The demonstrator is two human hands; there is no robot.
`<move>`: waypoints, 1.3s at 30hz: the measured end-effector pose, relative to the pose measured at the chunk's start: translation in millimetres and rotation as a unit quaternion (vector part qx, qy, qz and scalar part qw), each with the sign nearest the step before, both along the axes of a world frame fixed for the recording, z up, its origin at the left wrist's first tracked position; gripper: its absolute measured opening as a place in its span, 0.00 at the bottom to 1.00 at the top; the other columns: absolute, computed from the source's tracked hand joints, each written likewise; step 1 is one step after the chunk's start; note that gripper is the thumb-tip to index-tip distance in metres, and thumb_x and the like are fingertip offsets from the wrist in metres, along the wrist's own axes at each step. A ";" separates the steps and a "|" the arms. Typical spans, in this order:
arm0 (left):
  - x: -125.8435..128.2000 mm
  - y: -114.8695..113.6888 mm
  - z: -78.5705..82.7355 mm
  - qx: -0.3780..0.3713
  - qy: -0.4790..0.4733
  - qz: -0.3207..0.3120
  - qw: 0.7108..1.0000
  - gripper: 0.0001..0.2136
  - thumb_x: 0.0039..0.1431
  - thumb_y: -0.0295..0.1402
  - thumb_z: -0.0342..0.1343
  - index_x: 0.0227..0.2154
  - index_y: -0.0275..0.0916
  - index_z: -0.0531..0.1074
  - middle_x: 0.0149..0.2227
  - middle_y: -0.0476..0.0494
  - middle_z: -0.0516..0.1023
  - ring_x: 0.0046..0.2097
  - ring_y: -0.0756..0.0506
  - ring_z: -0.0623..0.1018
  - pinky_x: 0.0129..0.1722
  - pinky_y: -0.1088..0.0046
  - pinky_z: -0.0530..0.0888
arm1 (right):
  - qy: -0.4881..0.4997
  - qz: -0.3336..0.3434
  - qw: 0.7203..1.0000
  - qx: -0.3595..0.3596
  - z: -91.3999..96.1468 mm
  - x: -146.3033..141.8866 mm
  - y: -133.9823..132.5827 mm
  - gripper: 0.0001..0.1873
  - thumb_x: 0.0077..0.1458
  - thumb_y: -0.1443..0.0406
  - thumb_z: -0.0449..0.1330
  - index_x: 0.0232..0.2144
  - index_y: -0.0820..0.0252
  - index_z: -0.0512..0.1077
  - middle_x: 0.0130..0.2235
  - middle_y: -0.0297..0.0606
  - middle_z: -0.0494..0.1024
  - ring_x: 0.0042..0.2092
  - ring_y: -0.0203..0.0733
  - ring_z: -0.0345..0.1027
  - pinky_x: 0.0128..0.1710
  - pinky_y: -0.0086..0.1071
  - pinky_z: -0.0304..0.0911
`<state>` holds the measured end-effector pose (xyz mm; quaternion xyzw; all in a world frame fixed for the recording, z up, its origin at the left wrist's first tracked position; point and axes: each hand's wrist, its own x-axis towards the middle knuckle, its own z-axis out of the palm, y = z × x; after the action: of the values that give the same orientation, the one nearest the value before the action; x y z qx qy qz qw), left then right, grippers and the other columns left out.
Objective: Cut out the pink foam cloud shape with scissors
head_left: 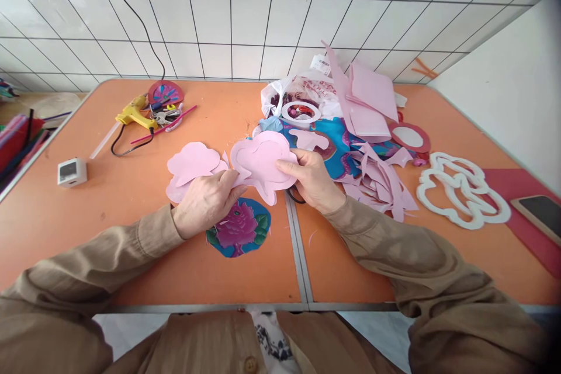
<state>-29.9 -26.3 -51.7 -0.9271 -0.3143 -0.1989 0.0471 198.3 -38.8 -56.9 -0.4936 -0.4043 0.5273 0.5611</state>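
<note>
From here: right hand [318, 181] pinches right edge of pink scalloped cutout [259, 158], thumb on top; left hand [208, 201] pinches its lower-left edge. Cutout's between them above orange desk [175, 272]; flower-print fabric piece [239, 228] lies below, nearer left hand.

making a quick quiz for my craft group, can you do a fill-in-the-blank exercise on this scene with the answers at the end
1. The left hand and right hand hold a ____ cut-out.
2. The glue gun has a ____ body.
3. The flower-print piece lies on the ____ tabletop.
4. The small white box sits toward the tabletop's ____ end, as the person sees it.

Missing words: pink; yellow; orange; left
</note>
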 end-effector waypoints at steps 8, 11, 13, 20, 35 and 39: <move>-0.7 -1.0 2.7 -0.012 -0.007 0.004 1.000 0.17 0.72 0.40 0.40 0.30 0.38 0.66 0.24 0.44 0.75 0.22 0.46 0.72 0.22 0.70 0.62 | 0.024 0.014 1.000 -0.006 2.1 -0.4 -1.0 0.14 0.35 0.61 0.73 0.23 0.63 0.75 0.25 0.30 0.72 0.28 0.34 0.62 0.29 0.30 0.60; -0.6 -0.5 2.9 -0.022 0.002 0.008 1.000 0.17 0.71 0.41 0.39 0.31 0.38 0.66 0.25 0.43 0.76 0.23 0.46 0.72 0.23 0.70 0.62 | 0.023 0.018 1.000 -0.008 2.2 -0.7 -1.7 0.14 0.35 0.61 0.73 0.22 0.63 0.74 0.24 0.30 0.72 0.28 0.34 0.62 0.29 0.30 0.60; -0.3 -0.3 2.2 -0.023 0.008 0.012 1.000 0.17 0.71 0.41 0.39 0.31 0.38 0.66 0.25 0.43 0.76 0.23 0.46 0.72 0.23 0.70 0.62 | 0.024 0.021 0.999 -0.010 1.4 -1.0 -2.3 0.15 0.35 0.61 0.74 0.23 0.63 0.75 0.25 0.30 0.72 0.28 0.34 0.63 0.30 0.30 0.60; 4.1 -4.4 5.9 -0.112 -0.042 0.025 0.993 0.16 0.68 0.43 0.43 0.30 0.39 0.66 0.22 0.46 0.73 0.22 0.47 0.71 0.22 0.71 0.61 | -0.004 0.016 1.000 -0.001 -0.8 -2.2 -3.2 0.15 0.37 0.60 0.72 0.25 0.64 0.74 0.26 0.31 0.72 0.29 0.34 0.62 0.29 0.31 0.59; 4.2 8.6 32.2 -0.545 -0.305 0.130 0.771 0.24 0.64 0.54 0.44 0.25 0.38 0.68 0.18 0.47 0.72 0.20 0.49 0.74 0.21 0.74 0.72 | -0.008 0.061 0.998 0.003 -2.7 0.1 -6.5 0.14 0.41 0.60 0.71 0.27 0.64 0.77 0.27 0.34 0.76 0.29 0.36 0.67 0.29 0.31 0.63; 5.2 6.7 26.6 -0.546 -0.342 0.085 0.760 0.24 0.62 0.55 0.49 0.23 0.39 0.65 0.19 0.48 0.72 0.20 0.50 0.74 0.20 0.76 0.73 | 0.002 0.079 0.997 0.011 0.0 -1.6 -8.3 0.14 0.42 0.59 0.72 0.29 0.63 0.78 0.28 0.34 0.77 0.29 0.36 0.67 0.29 0.31 0.64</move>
<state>-24.7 -19.6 -25.0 -0.6357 -0.4427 -0.2926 -0.5606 196.7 -47.1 -56.8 -0.4527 -0.4467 0.5667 0.5238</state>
